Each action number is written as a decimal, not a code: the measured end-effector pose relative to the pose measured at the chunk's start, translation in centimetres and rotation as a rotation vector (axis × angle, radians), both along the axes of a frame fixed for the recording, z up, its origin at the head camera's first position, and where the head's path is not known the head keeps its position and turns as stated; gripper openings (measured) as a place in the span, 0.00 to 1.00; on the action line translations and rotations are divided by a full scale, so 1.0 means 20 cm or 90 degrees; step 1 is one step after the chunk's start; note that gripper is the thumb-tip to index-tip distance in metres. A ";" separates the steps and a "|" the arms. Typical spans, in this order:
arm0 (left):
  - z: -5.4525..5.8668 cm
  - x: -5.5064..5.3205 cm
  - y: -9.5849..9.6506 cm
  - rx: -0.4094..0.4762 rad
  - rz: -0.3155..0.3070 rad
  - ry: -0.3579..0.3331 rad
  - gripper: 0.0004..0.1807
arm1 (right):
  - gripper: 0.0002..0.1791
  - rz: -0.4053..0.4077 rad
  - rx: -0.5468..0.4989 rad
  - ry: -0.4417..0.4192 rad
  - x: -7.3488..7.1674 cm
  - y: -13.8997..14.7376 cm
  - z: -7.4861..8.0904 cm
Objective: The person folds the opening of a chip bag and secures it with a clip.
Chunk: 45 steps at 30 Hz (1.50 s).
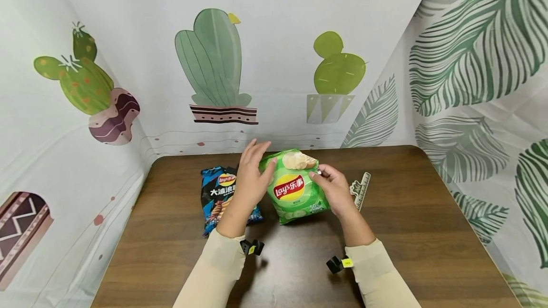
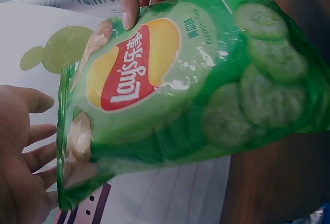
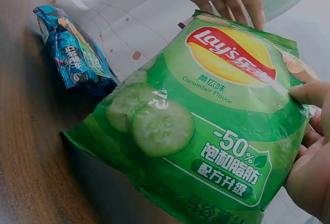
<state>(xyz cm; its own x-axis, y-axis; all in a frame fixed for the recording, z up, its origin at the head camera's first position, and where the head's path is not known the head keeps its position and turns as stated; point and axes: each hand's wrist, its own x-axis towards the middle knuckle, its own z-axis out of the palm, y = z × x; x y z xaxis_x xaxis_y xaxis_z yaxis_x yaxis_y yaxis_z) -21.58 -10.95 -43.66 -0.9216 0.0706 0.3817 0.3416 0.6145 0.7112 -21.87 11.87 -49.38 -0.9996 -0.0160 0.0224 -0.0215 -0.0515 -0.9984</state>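
Note:
A green Lay's bag of cucumber-flavor chips (image 1: 295, 191) is held up over the table, tilted, its printed front facing me. My right hand (image 1: 334, 189) grips its right side, thumb across the front and fingers behind, as the right wrist view shows. At the bag's upper left, my left hand (image 1: 253, 174) has its fingers spread; in the left wrist view the same left hand (image 2: 26, 141) lies beside the crimped end with fingers extended. A blue and black Lay's chip bag (image 1: 211, 193) lies on the table left of the green one, partly hidden behind my left forearm.
On the brown wooden table (image 1: 171, 260), a white ruler-like piece with a decorative cutout (image 1: 363, 191) lies just right of my right hand. A white cloth printed with cacti (image 1: 278, 60) hangs right behind the table's back edge.

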 end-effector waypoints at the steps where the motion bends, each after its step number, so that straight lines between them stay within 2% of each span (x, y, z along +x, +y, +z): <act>1: 0.01 -0.01 0.00 -0.007 -0.005 0.004 0.25 | 0.10 0.008 0.005 0.002 0.00 0.00 0.00; 7: 0.03 -0.02 0.03 -0.058 -0.023 -0.002 0.21 | 0.13 0.045 0.005 0.019 0.01 -0.01 0.00; 12: 0.03 -0.03 0.04 -0.084 -0.022 -0.002 0.17 | 0.13 0.054 0.005 0.031 0.01 -0.02 0.01; 19: 0.03 -0.04 0.05 -0.106 -0.030 0.011 0.14 | 0.13 0.060 0.000 0.019 0.02 -0.01 0.01; 31: 0.02 -0.05 0.05 -0.089 -0.009 0.016 0.13 | 0.13 0.052 0.018 0.015 0.00 0.01 -0.03; 42: 0.02 -0.05 0.02 -0.046 -0.024 -0.027 0.14 | 0.15 0.009 -0.004 -0.011 -0.01 0.02 -0.07; 45: 0.02 -0.06 0.01 -0.026 -0.029 -0.041 0.14 | 0.13 -0.014 -0.022 -0.011 -0.01 0.02 -0.07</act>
<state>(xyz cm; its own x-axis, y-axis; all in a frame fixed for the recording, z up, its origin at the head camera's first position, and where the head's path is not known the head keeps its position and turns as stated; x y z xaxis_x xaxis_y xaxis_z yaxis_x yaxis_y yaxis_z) -22.71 -10.70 -43.30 -0.9398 0.1275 0.3170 0.3239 0.6282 0.7074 -22.14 12.28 -50.87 -1.0000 0.0059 0.0048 -0.0052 -0.0851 -0.9964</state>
